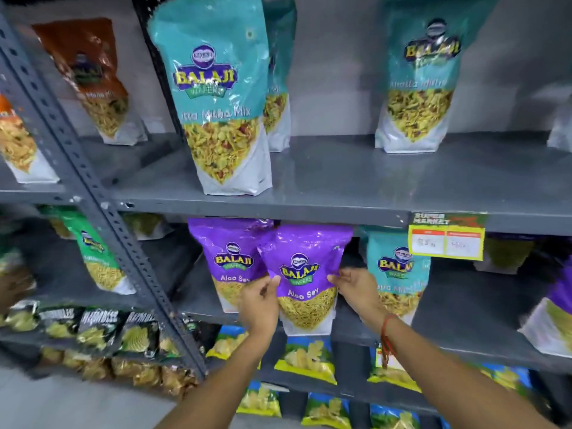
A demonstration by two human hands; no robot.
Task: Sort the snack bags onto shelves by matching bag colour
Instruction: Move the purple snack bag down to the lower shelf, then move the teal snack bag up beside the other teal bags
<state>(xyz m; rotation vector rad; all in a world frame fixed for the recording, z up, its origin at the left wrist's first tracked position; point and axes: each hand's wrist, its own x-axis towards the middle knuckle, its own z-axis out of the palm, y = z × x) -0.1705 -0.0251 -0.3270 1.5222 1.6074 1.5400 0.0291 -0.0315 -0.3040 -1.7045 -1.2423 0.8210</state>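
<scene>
Nearest the camera, two bare forearms are stretched forward and up toward the middle shelf [464,323], a red thread tied round the right wrist. The left hand [260,305] is closed lightly on the left edge of a purple snack bag [305,274], thumb on the front face and fingers tucked behind. The right hand [356,289] pinches the bag's right edge between thumb and fingertips, the remaining fingers loosely curled. The bag is held upright at the front of the middle shelf, its base apparently at or just over the shelf lip; whether it rests there cannot be told. It overlaps a second purple bag [229,261] just to its left and farther back.

The step in hand is judged to be the placing of this bag beside its colour match. For the next move, the bag would need to be pushed back, stood squarely and released without the neighbour being tipped. A teal bag [397,267] standing just to the right appears misplaced among the purple ones.

The shelving is grey slotted steel. Teal bags [216,94] are stood on the upper shelf [371,181], a yellow price tag [445,243] is hung from its edge, and yellow-and-blue packets [306,357] are laid below.
</scene>
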